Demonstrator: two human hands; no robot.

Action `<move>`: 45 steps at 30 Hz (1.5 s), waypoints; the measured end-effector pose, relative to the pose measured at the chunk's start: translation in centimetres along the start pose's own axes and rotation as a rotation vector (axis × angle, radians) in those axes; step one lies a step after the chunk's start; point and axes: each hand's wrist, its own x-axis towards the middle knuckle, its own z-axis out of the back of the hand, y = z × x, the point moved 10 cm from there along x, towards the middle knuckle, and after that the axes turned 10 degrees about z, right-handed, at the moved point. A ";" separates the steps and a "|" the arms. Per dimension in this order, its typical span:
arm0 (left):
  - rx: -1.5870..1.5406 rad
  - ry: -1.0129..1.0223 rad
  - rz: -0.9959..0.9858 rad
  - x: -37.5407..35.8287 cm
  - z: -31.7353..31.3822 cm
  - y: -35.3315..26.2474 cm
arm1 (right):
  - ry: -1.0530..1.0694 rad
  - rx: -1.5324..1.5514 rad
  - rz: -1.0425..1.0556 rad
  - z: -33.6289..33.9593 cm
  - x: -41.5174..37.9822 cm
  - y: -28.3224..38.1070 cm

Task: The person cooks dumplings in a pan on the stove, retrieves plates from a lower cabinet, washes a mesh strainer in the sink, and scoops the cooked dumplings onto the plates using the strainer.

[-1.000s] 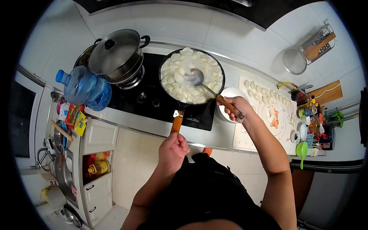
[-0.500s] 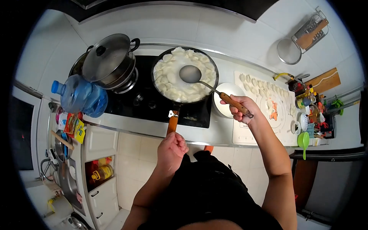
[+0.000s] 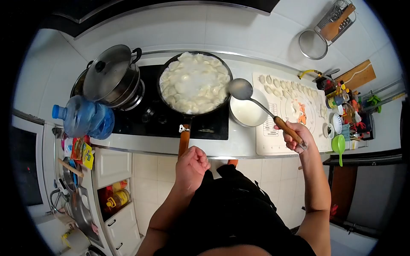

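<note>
My right hand (image 3: pixel 295 137) is closed around the wooden handle of a metal ladle (image 3: pixel 241 89). The ladle's bowl hangs over the gap between the pan and a white bowl (image 3: pixel 249 116), overlapping the bowl's upper left edge. Whitish liquid is in that bowl. A black pan (image 3: pixel 229 94) on the hob is full of dumplings in cloudy, whitish liquid. My left hand (image 3: pixel 193 167) has its fingers curled at the end of the pan's wooden handle (image 3: pixel 184 141), with nothing visible in them; the handle's tip is hidden.
A lidded pot (image 3: pixel 112 77) stands on the left burner, with a blue water bottle (image 3: pixel 87 119) in front. Right of the bowl, a white mat (image 3: pixel 267 147) carries rows of uncooked dumplings. Bottles, small dishes and a green ladle (image 3: pixel 338 147) are farther right.
My right hand has moved right, carrying the ladle from above the pan to the white bowl's upper left edge. The camera view has shifted, and my left hand stays at the pan handle.
</note>
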 end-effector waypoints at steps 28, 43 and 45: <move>0.048 0.045 0.039 1.1 -1.0 0.8 | -0.127 -0.587 0.297 -7.1 4.0 2.2; -0.053 0.033 -0.040 -0.7 1.2 -0.7 | 0.043 -0.562 0.007 -10.8 13.4 -0.2; -0.051 0.032 -0.041 -0.8 1.3 -0.7 | 0.034 -0.552 -0.003 -10.6 13.6 -0.5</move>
